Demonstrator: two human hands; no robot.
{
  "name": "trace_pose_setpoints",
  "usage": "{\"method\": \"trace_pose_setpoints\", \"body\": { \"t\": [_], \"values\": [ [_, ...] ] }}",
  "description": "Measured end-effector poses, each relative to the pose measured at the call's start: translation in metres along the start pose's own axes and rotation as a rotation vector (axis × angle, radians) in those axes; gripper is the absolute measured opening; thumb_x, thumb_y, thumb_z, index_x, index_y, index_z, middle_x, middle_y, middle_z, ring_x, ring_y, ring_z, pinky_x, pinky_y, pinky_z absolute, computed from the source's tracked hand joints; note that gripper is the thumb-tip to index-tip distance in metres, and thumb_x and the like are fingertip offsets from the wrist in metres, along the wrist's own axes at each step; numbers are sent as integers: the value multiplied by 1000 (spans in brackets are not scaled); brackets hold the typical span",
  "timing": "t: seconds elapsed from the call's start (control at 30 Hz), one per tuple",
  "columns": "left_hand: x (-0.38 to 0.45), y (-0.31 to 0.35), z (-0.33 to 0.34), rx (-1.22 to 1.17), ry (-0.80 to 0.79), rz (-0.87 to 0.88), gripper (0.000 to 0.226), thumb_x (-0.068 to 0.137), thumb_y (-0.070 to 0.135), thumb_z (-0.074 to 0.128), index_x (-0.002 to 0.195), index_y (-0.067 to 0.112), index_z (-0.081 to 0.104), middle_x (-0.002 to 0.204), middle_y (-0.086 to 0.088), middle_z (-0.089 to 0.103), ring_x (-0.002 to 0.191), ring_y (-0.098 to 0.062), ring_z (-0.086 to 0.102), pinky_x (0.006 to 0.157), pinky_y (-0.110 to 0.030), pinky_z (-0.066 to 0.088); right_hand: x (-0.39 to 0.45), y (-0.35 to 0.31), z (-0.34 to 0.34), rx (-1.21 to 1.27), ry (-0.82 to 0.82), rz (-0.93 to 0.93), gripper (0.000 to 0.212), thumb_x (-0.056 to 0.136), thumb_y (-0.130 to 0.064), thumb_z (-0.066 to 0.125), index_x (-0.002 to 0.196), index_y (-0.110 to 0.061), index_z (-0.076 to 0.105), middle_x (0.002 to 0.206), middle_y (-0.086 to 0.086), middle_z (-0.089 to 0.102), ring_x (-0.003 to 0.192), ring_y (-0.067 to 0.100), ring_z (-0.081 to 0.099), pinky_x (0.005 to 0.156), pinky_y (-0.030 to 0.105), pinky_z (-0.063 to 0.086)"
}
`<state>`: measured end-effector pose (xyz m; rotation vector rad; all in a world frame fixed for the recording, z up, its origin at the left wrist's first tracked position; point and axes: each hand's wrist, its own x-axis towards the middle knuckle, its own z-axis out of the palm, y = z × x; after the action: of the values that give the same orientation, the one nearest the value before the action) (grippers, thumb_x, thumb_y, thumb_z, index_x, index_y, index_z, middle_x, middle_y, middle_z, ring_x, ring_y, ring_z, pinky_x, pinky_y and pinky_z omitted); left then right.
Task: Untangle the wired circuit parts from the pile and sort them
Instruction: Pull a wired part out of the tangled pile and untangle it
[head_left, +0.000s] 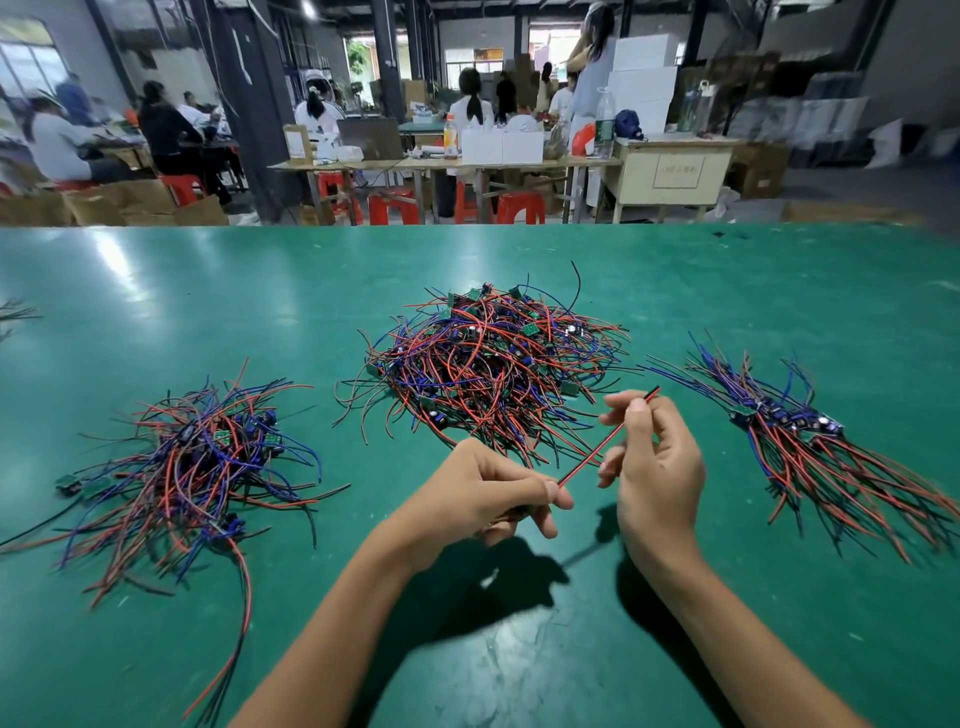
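The main risk is that the paired red-and-black wire lead (605, 441), held taut across the lower centre of the frame, slips from one grip or pulls at the joint on its small circuit part, which seems to sit hidden inside the left hand (483, 493); a hard tug could strain that joint. A second risk is sorting: the freed part could be dropped onto the wrong heap, since three look-alike groups lie close by. The big tangled pile of red, blue and black wires with small green boards (488, 364) sits in the centre of the frame, just above the hands. A looser heap of the same wired parts (202, 467) lies at the left, and a neater, combed-out bundle (810, 441) lies at the right, all on the green tabletop (675, 291).

The left hand is curled closed around the lower end of the lead, thumb pressed over the fingers, forearm entering from the bottom centre. The right hand (654, 467) is raised slightly higher, pinching the lead near its upper end between thumb and forefinger, the other fingers loosely bent, forearm coming in from the lower right.
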<state>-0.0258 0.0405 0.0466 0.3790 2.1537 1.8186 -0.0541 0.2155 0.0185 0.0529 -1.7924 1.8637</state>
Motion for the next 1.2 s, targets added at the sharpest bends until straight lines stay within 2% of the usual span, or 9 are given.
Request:
{"method": "trace_pose_setpoints", "body": {
  "t": [0.07,0.17,0.27,0.33,0.43,0.63,0.9,1.07,1.2],
  "values": [
    [-4,1,-2,4,-62,-38,17,94,22,67,90,15,82,79,-7,75,48,-11,48,40,-16,33,1,-3,-2,37,-66,-44,26,102,-32,43,93,-28,67,82,-3,68,47,11,51,44,26,45],
    [-9,-1,-7,-38,-113,-41,18,91,29,71,96,15,81,82,1,70,65,-10,55,50,-18,44,4,-9,-3,157,-226,81,29,106,-36,43,106,-24,70,86,5,72,49,14,54,43,24,42],
    [-2,3,-5,-267,-21,-16,17,87,26,73,96,15,82,73,3,64,68,-9,56,62,-19,50,2,-10,-3,77,-363,242,26,107,-34,42,112,-26,66,87,4,76,53,18,58,46,23,43],
    [4,8,-3,-439,120,-23,18,77,31,72,86,19,83,65,8,64,65,-7,58,63,-17,49,-3,-5,-5,-227,-524,87,11,101,-28,59,109,-30,66,86,-3,75,58,16,62,53,28,50],
    [3,9,-6,-651,247,14,21,77,37,73,87,22,83,72,10,67,65,-1,61,66,-14,51,-19,-1,0,-486,-681,-210,19,90,-40,72,107,-35,66,87,-15,71,66,13,65,68,34,55],
    [-1,15,-8,-807,417,16,18,72,37,75,77,21,81,78,3,70,68,-6,64,62,-15,56,-34,-13,15,-209,-500,-163,45,70,-65,80,103,-38,66,86,-13,73,57,7,56,56,21,45],
    [3,10,8,-557,552,106,22,75,37,76,73,15,75,84,-9,77,58,-12,68,52,-19,52,-23,-27,10,161,-307,63,17,84,-43,75,88,-27,74,77,7,73,53,11,55,48,22,45],
    [4,12,13,-505,551,151,21,71,35,79,66,14,79,79,-13,76,55,-15,67,53,-20,52,-14,-28,9,173,-194,224,24,80,-43,72,80,-20,77,75,7,75,48,12,53,44,20,43],
    [3,12,16,-472,556,158,25,72,36,79,67,12,79,78,-15,76,56,-17,68,55,-20,53,-7,-27,6,216,-230,413,28,73,-43,74,84,-16,76,81,4,77,53,9,60,46,17,46]
  ]
}}
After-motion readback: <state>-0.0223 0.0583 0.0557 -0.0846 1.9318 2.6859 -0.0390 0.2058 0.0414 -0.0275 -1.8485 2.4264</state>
